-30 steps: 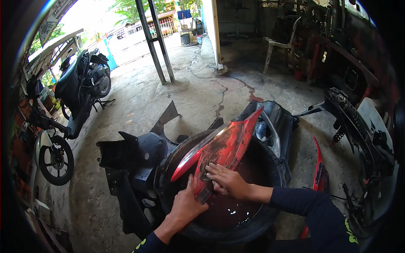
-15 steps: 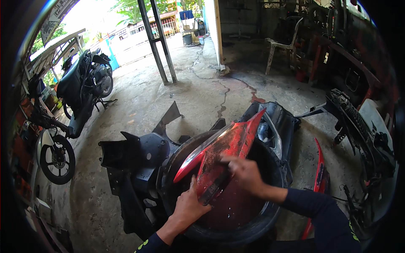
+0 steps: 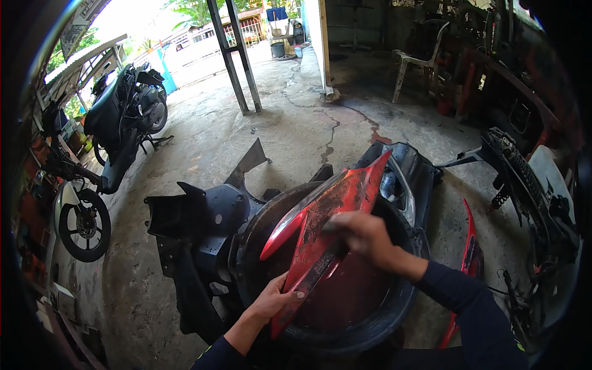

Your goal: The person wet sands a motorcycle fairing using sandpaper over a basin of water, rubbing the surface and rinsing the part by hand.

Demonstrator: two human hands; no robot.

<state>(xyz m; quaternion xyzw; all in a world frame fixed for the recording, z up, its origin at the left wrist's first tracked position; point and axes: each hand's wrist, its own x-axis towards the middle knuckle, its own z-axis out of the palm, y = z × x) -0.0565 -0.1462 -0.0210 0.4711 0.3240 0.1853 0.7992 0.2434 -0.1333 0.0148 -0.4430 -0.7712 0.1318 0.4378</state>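
A long, pointed red motorcycle fairing panel (image 3: 324, 213) lies slantwise over a big round black tub (image 3: 404, 317), its dull inner face streaked with brown dirt. My left hand (image 3: 274, 301) grips its lower edge, thumb on top and the other fingers partly hidden beneath. On the dirty middle of the panel rests my right hand (image 3: 367, 237), its fingers curled and blurred by motion. Something dark may be under those fingertips, but I cannot make it out. Reddish, murky water (image 3: 345, 302) stands in the tub below.
Black plastic body parts (image 3: 216, 216) lie left of the tub, and a dark fairing with a headlight (image 3: 410, 179) behind it. A narrow red panel (image 3: 468, 253) and a stripped frame (image 3: 524, 191) are at right. A motorcycle (image 3: 117, 129) stands left; a plastic chair (image 3: 422, 58) stands farther back.
The panel has tilted and slid a little, with more of its lower end showing past my left hand. My right hand has shifted slightly and its fingers are more curled.
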